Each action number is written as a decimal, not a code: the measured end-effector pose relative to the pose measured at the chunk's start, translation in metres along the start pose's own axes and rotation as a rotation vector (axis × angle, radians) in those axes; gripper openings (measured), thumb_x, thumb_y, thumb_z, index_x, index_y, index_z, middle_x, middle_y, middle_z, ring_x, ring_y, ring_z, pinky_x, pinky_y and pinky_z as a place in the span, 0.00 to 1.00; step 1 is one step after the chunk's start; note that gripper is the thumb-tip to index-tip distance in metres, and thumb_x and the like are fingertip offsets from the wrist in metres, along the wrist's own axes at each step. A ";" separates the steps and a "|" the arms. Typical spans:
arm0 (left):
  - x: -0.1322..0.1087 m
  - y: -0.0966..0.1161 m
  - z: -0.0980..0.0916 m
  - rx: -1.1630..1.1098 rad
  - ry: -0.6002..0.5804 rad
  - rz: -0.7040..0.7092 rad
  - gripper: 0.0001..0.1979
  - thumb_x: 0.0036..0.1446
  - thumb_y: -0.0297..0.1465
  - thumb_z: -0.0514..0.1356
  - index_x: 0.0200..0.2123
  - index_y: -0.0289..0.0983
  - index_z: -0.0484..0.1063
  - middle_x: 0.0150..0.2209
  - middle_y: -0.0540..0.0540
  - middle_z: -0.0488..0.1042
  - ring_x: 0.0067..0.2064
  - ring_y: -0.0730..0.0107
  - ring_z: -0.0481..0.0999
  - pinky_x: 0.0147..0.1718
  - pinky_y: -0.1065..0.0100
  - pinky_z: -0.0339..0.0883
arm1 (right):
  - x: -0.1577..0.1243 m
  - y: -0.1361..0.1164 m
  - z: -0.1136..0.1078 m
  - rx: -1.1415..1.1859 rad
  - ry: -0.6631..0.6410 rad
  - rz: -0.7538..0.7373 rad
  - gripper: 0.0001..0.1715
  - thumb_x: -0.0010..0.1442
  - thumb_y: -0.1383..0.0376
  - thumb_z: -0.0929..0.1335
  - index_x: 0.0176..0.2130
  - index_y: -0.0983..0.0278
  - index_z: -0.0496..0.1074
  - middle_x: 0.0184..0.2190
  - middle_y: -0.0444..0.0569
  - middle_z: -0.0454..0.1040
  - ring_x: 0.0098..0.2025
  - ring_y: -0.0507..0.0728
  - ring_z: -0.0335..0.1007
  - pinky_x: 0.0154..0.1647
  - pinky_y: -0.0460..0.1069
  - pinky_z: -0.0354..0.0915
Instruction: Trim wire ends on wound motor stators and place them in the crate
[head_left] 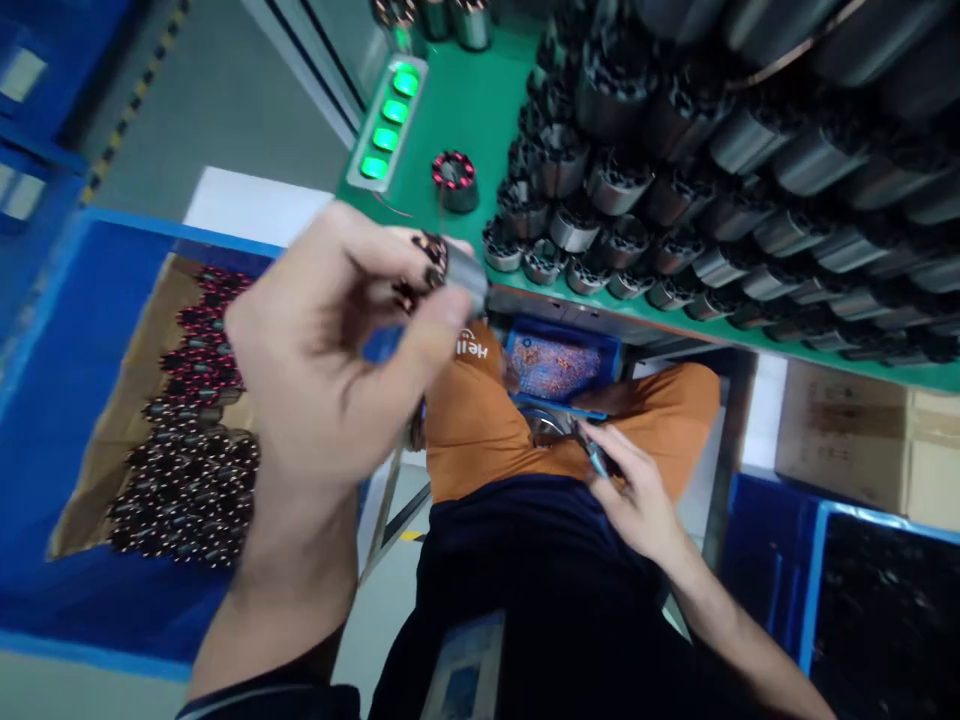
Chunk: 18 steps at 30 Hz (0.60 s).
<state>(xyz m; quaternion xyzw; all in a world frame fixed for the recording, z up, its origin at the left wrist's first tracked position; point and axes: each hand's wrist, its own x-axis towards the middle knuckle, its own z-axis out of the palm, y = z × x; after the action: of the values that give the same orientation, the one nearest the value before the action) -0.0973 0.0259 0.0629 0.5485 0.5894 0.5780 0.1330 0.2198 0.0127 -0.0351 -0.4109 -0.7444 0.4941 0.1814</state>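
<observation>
My left hand (330, 350) is raised close to the camera, its fingers and thumb pinching a metal cylinder (461, 275) with dark and copper windings at one end. Just beyond it, a similar cylinder with a pink-red wound top (454, 180) stands upright on the green bench top (442, 100). Lower right, above my lap, my right hand (626, 490) is closed around a small tool (592, 450) with a bluish handle; its far end is blurred.
Rows of metal cylinders (619, 180) fill the bench's right side. A strip of green lights (386, 125) lies at its left. A blue bin (97, 610) at left holds wound parts on cardboard. Below the bench edge is a blue tray (611, 360); boxes (840, 430) stand right.
</observation>
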 end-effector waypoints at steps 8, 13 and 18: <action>-0.059 0.022 0.043 0.144 -0.190 0.046 0.09 0.61 0.31 0.77 0.40 0.48 0.82 0.51 0.52 0.84 0.51 0.57 0.83 0.45 0.54 0.81 | 0.006 -0.040 -0.021 0.103 0.071 -0.101 0.39 0.71 0.67 0.66 0.77 0.53 0.73 0.54 0.52 0.82 0.50 0.62 0.77 0.57 0.61 0.78; -0.069 0.016 0.052 0.170 -0.185 0.057 0.08 0.60 0.34 0.78 0.39 0.49 0.83 0.50 0.52 0.85 0.48 0.57 0.83 0.35 0.59 0.79 | 0.004 -0.039 -0.028 0.099 0.047 -0.125 0.41 0.69 0.69 0.67 0.77 0.53 0.71 0.64 0.51 0.81 0.55 0.62 0.77 0.63 0.62 0.77; -0.072 0.016 0.056 0.151 -0.230 0.051 0.10 0.61 0.34 0.79 0.38 0.48 0.82 0.48 0.51 0.85 0.44 0.60 0.84 0.32 0.60 0.77 | 0.002 -0.036 -0.027 0.058 0.061 -0.104 0.41 0.70 0.67 0.66 0.78 0.53 0.70 0.66 0.51 0.81 0.57 0.63 0.77 0.63 0.64 0.77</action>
<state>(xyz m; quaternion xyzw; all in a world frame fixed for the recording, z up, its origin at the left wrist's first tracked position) -0.0190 -0.0056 0.0247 0.6344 0.5979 0.4684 0.1436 0.2212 0.0235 0.0082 -0.3811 -0.7443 0.4926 0.2412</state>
